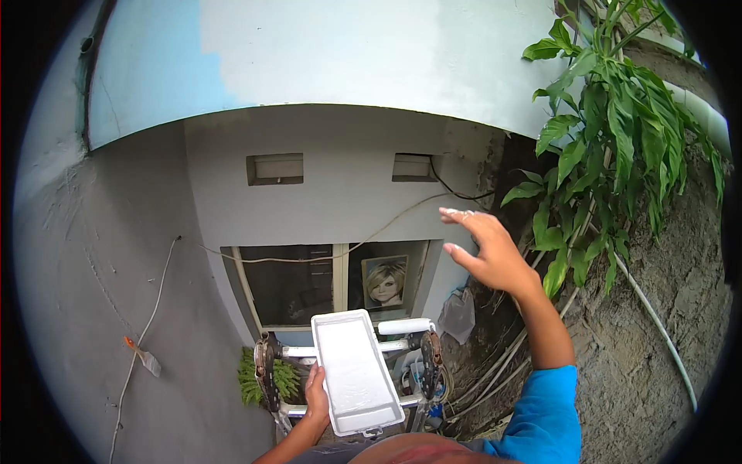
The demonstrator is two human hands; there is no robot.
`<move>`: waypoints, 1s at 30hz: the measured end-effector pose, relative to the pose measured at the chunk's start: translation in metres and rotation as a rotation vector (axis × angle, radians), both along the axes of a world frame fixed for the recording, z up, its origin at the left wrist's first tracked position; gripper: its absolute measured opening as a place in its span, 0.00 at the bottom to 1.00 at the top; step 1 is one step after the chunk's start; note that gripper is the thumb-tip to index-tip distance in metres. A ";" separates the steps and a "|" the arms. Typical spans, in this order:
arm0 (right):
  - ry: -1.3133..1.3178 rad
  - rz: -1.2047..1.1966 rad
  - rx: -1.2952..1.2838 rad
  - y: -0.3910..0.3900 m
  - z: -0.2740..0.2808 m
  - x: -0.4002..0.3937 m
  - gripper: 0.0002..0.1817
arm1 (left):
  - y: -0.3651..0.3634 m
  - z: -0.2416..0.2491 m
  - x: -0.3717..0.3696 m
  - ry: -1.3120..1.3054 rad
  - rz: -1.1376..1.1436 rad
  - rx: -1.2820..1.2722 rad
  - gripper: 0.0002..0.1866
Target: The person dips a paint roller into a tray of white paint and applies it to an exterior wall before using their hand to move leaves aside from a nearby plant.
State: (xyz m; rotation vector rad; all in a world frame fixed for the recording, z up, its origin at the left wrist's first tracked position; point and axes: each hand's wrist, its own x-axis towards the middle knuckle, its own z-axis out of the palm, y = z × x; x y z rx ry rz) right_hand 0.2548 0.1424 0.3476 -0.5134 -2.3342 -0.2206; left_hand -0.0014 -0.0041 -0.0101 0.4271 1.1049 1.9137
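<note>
My left hand (317, 393) grips the left edge of a white paint tray (355, 363), its thumb along the rim and its other fingers hidden beneath. White paint coats the tray's inside. My right hand (488, 251) is raised to the right, empty, with thumb and fingers apart and white paint on the fingertips. Below it, a white paint roller (406, 326) lies across the top of a metal ladder (294, 352), just right of the tray. The ladder stands in front of me, partly covered by the tray.
Overhead, a wall band (348, 54) is partly light blue, partly white. A paintbrush (143, 357) hangs by a cable on the left wall. A leafy plant (595, 131) and pipes (657, 332) crowd the right. A window (294, 286) lies ahead; a plastic bag (457, 315) hangs beside it.
</note>
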 end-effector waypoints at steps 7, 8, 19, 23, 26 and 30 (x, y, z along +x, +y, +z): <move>0.486 0.087 -0.905 0.019 -0.199 0.030 0.22 | 0.000 0.010 0.003 -0.002 -0.009 0.008 0.27; 0.578 0.091 -0.940 0.020 -0.224 0.032 0.22 | -0.001 0.015 0.005 -0.019 -0.011 -0.009 0.27; 0.752 -0.065 -1.215 0.000 -0.384 0.013 0.24 | -0.001 0.020 0.007 -0.011 -0.013 0.002 0.25; 0.871 -0.109 -1.398 -0.019 -0.347 0.011 0.30 | -0.003 0.022 0.007 -0.004 -0.040 0.005 0.27; 0.926 -0.113 -1.418 -0.015 -0.350 0.011 0.30 | 0.001 0.006 0.001 0.029 -0.041 0.015 0.28; 1.062 0.065 -1.520 -0.008 -0.363 0.012 0.34 | -0.002 0.019 0.007 0.010 -0.026 -0.016 0.27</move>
